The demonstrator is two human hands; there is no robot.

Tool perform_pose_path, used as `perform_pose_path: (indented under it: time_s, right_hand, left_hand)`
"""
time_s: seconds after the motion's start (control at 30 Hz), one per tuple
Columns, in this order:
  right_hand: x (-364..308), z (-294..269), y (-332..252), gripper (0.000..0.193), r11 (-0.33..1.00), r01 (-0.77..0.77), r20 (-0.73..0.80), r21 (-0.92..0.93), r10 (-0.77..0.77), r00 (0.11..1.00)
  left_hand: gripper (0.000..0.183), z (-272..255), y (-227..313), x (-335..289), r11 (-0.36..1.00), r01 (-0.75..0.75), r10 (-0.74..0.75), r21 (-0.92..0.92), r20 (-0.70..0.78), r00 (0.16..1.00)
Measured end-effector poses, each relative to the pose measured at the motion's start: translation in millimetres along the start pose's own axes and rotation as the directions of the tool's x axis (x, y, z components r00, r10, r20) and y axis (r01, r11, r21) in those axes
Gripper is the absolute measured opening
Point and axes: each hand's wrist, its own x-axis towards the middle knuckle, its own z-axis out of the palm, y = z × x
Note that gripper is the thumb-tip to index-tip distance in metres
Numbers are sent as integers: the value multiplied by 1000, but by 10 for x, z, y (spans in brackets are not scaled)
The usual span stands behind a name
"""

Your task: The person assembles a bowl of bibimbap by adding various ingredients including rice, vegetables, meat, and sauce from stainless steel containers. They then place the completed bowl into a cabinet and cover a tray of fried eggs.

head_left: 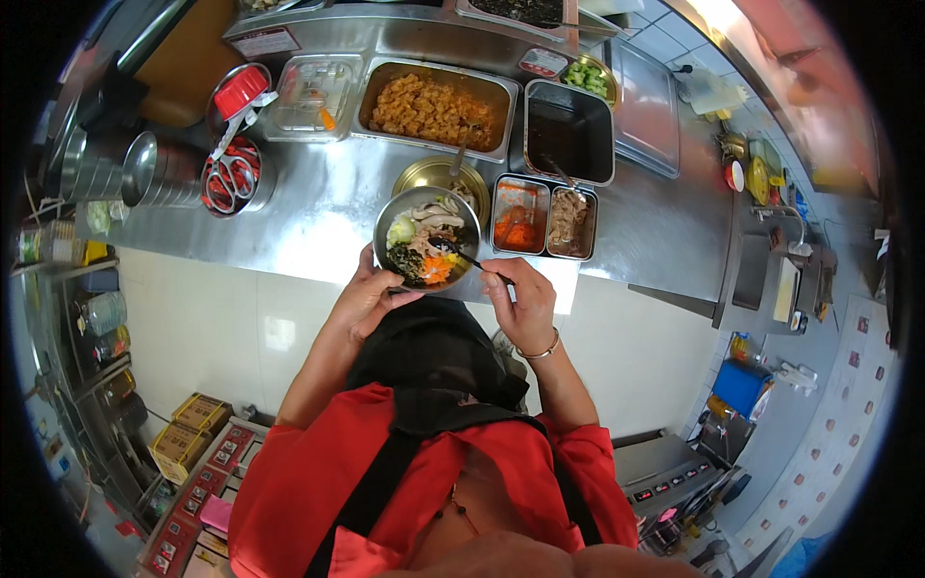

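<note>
Steel-grey metal shows at the rim of the bowl (400,204) between our two hands, held just off the near edge of the counter (308,214). Our left hand (368,294) grips its near-left side, thumb by the rim and fingers going underneath, probably to keep it level and steady. Our right hand (523,299), apart from the left, pinches the handle of a black spoon (469,258), whose head rests among the food; that light grip seems suited to small, careful movements. Nearest the left hand lie dark greens (403,262) and orange shreds (436,270), in separate patches that presumably keep each topping distinct.

Just beyond the bowl sits a gold-coloured bowl (412,177), partly hidden. Ahead of the right hand, orange-red food (518,234) and brown shreds (568,222) fill side-by-side containers, likely placed close for easy reach. Farther beyond both hands is a wide pan of brownish food (424,104). Well out beyond the left hand, metal bowls (154,169) stand nested, perhaps to save room.
</note>
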Motion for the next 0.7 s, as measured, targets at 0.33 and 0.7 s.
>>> perform_pose_path:
  time_s: [0.33,0.7]
  right_hand:
    - [-332,-478,460,13,878,-342,-551,335,477,684]
    - [-704,-882,1660,38,782,-209,-50,-587,222,974]
  left_hand:
    - [67,73,151,173,990,125,-127,58,35,991]
    - [74,376,79,143,989,97,-97,107,-9,995]
